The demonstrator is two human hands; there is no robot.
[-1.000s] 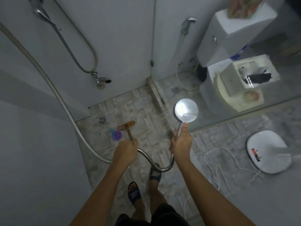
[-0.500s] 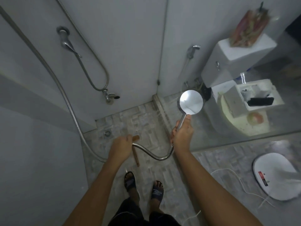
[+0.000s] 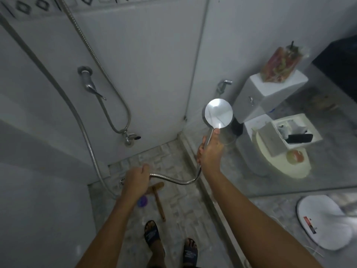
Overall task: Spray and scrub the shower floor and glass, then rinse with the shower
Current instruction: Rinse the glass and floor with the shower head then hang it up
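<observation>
Rinse, item by item: the glass (image 3: 318,171) stood just beyond the fingers of your right hand (image 3: 209,151), the shower floor (image 3: 173,157) lay below both hands, the hose (image 3: 173,179) ran out of your left hand (image 3: 136,178), fingers curled round it, and the shower head (image 3: 218,115) rose above right fingers gripping its handle, probably best swept downward, hose slack.

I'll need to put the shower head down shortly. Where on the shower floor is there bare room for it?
Bare shower floor lies between the brush and the glass sill, and below the tap. Crowded: drain, purple object and hose on the left; sandals nearest.
</observation>
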